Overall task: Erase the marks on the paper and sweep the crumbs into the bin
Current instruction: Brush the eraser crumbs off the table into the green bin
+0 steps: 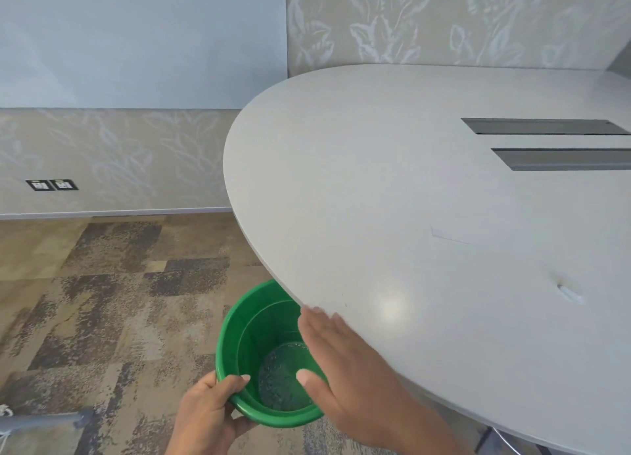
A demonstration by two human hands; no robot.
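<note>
Seemingly near the finish, the left hand (208, 417) clamped the round green plastic bin (239, 335) under the pale rounded table's (409, 181) edge; the right hand (345, 362), fingers flat together, swept over it; paper barely discernible.

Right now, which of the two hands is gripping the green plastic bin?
The left hand: its fingers curl over the near rim of the green plastic bin. The right hand is open and flat at the grey table's edge.
</note>
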